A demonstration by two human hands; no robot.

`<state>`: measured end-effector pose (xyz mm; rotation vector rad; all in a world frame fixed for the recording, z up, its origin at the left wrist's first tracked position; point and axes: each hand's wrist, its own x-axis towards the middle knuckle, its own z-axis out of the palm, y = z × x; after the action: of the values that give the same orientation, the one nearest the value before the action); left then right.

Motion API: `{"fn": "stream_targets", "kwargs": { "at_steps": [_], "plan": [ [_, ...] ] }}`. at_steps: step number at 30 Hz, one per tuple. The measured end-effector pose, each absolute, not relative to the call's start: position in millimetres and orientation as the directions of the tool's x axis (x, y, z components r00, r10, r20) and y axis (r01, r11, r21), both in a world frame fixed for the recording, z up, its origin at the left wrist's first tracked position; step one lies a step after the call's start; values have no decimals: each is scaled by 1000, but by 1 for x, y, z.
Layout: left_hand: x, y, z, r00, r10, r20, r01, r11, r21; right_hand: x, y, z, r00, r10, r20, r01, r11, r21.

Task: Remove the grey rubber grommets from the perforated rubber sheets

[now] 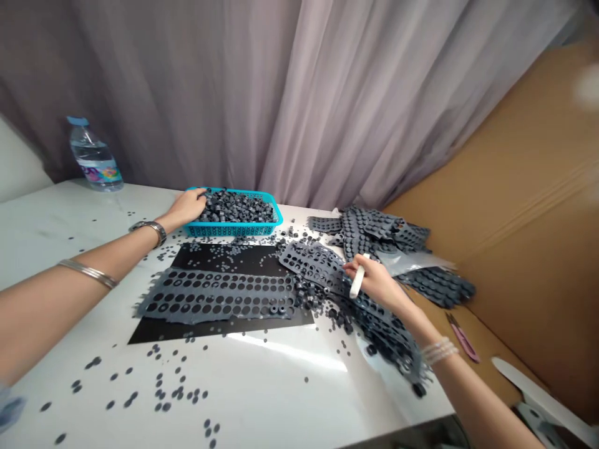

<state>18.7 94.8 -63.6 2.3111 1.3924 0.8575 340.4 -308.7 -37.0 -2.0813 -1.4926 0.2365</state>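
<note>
My left hand (189, 206) is over the left end of a teal plastic basket (229, 229), its fingers drawn together at the dark pieces. Whatever it may hold is hidden. Small dark rubber-like rings (238, 207) fill the basket. My right hand (374, 282) is closed around a white, pen-like tool (357, 282), above a heap of perforated grey sheets (318, 262). Between the hands, a flat grey sheet with rows of round holes (215, 293) lies on a black mat (161, 332). A few rings still sit at its right end.
Small dark discs (178, 393) are scattered over the white table (262, 399). More studded grey sheets (374, 231) are piled at the back right, with clear plastic (412, 262). Pink snips (463, 338) lie beside the cardboard wall (528, 187). A water bottle (96, 156) stands back left.
</note>
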Motion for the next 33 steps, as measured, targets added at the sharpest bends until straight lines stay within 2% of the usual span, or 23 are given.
{"fn": "stream_targets", "kwargs": {
  "at_steps": [3, 5, 9, 13, 15, 20, 24, 27, 31, 33],
  "plan": [
    [14, 92, -61, 348, 870, 348, 708, -487, 511, 294, -305, -43, 228, 965, 131, 853, -133, -505],
    [11, 90, -58, 353, 867, 351, 712, -492, 500, 258, -296, -44, 125, 988, 85, 902, -78, -424],
    [4, 84, -56, 360, 859, 364, 710, -505, 491, 208, -277, -47, -134, 990, 38, 955, 139, -260],
    [-5, 76, -57, 355, 843, 403, 696, -527, 488, 202, -275, -56, -137, 990, 17, 949, 136, -285],
    [-9, 70, -55, 344, 836, 427, 688, -534, 491, 205, -280, -62, -151, 987, 52, 943, 159, -293],
    [-16, 55, -51, 330, 813, 480, 660, -563, 498, 214, -276, -55, -254, 955, 153, 948, 277, -155],
    [-20, 45, -52, 306, 809, 502, 660, -560, 501, 257, -271, -18, -122, 973, 193, 991, 130, -26],
    [-22, 35, -54, 321, 795, 514, 653, -579, 488, 312, -292, 2, -9, 976, 217, 1000, 8, 8],
    [-20, 23, -63, 368, 779, 507, 615, -613, 496, 373, -349, -8, 221, 969, 115, 974, -225, 23],
    [-16, 19, -70, 401, 764, 506, 604, -635, 481, 389, -376, -22, 283, 958, 45, 957, -285, 50]
  ]
}}
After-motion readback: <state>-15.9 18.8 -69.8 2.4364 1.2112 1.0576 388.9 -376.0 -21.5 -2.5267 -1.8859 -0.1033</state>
